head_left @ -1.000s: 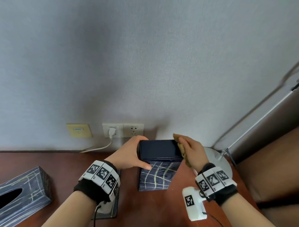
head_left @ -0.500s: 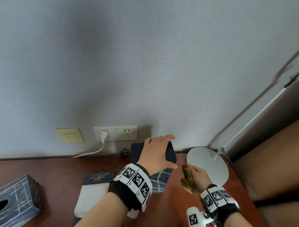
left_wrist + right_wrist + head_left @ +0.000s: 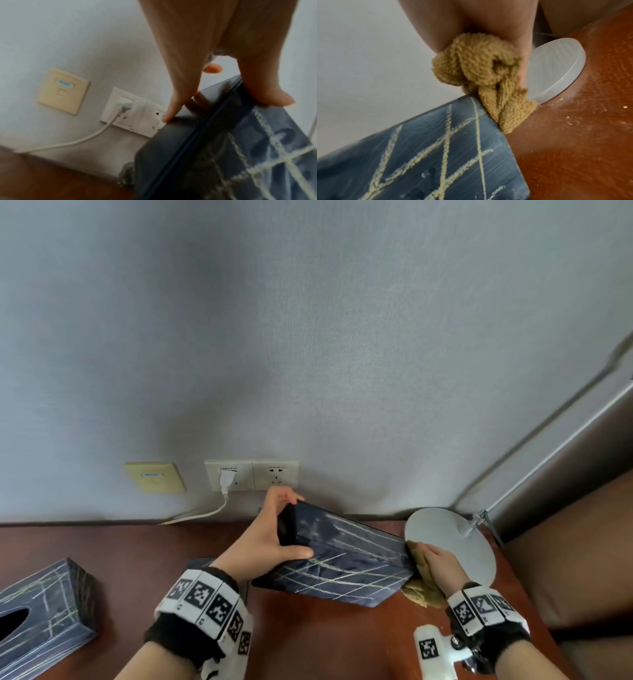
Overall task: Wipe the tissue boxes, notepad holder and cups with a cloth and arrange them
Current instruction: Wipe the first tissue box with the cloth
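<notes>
A dark blue tissue box (image 3: 346, 563) with pale yellow lines is tipped up on the brown desk (image 3: 120, 546), its left end raised. My left hand (image 3: 274, 535) grips that raised end, thumb on the patterned face and fingers over the far edge (image 3: 171, 113). The right hand (image 3: 435, 563) holds a bunched mustard cloth (image 3: 481, 75) and presses it against the box's (image 3: 436, 155) right end. A second, matching tissue box (image 3: 41, 614) lies at the desk's near left, its oval slot facing up.
A round white lamp base (image 3: 452, 542) with a slanted metal rod sits just right of my right hand. Wall sockets (image 3: 251, 479) with a white plug and cable, and a beige plate (image 3: 156, 477), are behind the box. A brown padded seat (image 3: 582, 559) borders the desk's right side.
The left hand shifted from resting on the box's top to gripping its left end and tipping it up. The right hand brought the cloth from the desk against the box's right end.
</notes>
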Action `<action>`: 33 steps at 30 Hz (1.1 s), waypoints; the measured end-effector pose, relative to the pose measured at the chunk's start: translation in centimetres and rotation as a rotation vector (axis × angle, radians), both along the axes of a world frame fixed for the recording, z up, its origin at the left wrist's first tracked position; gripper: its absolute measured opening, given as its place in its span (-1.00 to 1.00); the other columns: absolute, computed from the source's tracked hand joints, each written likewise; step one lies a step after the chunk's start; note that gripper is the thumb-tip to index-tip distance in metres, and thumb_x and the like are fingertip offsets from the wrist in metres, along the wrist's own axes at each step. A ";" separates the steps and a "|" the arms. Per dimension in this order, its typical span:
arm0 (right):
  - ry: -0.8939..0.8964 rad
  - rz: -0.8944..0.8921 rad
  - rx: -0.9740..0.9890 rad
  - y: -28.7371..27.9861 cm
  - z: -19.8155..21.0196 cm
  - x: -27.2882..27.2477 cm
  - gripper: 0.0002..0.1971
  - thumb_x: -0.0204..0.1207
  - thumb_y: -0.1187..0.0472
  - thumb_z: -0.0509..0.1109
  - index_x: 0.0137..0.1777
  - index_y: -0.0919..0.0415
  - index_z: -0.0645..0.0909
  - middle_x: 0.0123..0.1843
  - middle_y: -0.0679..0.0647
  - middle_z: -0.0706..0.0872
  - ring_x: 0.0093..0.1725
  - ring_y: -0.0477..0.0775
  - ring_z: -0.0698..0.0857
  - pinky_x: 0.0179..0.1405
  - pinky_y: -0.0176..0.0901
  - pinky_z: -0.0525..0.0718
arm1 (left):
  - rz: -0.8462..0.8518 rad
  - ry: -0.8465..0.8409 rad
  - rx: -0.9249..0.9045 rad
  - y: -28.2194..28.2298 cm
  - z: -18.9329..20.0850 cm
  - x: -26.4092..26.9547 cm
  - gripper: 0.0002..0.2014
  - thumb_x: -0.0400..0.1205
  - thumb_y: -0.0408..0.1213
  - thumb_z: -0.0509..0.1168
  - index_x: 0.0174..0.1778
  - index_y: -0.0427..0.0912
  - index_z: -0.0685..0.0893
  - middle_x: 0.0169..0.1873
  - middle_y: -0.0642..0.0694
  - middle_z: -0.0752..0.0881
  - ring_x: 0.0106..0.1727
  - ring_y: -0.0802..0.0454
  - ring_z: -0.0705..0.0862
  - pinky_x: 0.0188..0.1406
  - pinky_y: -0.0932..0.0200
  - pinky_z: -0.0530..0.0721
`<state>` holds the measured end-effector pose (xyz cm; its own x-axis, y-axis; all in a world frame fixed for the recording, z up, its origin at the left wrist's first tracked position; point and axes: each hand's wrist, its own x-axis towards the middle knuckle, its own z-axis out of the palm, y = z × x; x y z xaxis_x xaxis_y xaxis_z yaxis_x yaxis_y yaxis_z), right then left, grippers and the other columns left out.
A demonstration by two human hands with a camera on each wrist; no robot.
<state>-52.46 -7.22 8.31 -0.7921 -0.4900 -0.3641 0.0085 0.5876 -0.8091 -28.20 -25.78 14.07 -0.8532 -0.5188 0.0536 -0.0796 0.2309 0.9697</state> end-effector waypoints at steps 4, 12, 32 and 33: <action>0.058 0.096 0.065 -1.1 0.8 0.8 -0.76 0.64 0.27 0.19 -0.02 0.35 0.69 0.06 0.28 0.73 0.01 0.16 0.61 0.01 -0.19 0.44 | 0.011 -0.087 0.021 -1.8 -1.4 2.9 -0.35 0.26 -0.46 0.55 0.07 0.00 0.29 0.26 -0.01 0.46 0.29 0.22 0.58 0.26 0.09 0.64; 0.613 0.396 -0.086 -6.4 7.0 6.7 -0.73 0.66 0.12 0.16 0.24 0.11 0.62 0.08 0.04 0.74 0.10 0.06 0.66 0.21 -0.11 0.55 | 0.168 -0.151 0.046 0.1 -5.7 5.0 -0.37 0.24 -0.70 0.51 -0.03 -0.17 0.28 0.22 0.00 0.51 0.27 0.50 0.52 0.15 0.20 0.70; 0.586 0.988 0.427 -4.3 5.0 5.0 0.10 0.11 -0.63 0.09 0.63 -0.17 -0.11 0.66 -0.13 -0.23 0.63 -0.07 -0.28 0.61 0.16 -0.17 | 0.194 -0.211 -0.406 1.5 -2.4 2.6 -0.70 0.37 -0.04 0.13 0.03 0.19 0.38 0.48 0.21 0.33 0.50 0.19 0.31 0.54 0.09 0.18; 0.554 0.998 0.509 -3.3 4.9 3.8 0.05 0.22 -0.50 0.28 0.63 -0.15 -0.11 0.68 -0.09 -0.22 0.65 -0.03 -0.26 0.62 0.14 -0.14 | 0.174 -0.287 -0.511 2.2 -2.5 1.9 -0.68 0.44 0.05 0.07 0.13 0.22 0.40 0.49 0.20 0.33 0.54 0.20 0.28 0.60 0.08 0.07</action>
<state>-48.61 -10.47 13.20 -0.2637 -0.8659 -0.4251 -0.8892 0.3890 -0.2407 -26.31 -23.58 11.56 -0.7755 -0.6211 0.1128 -0.3995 0.6211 0.6742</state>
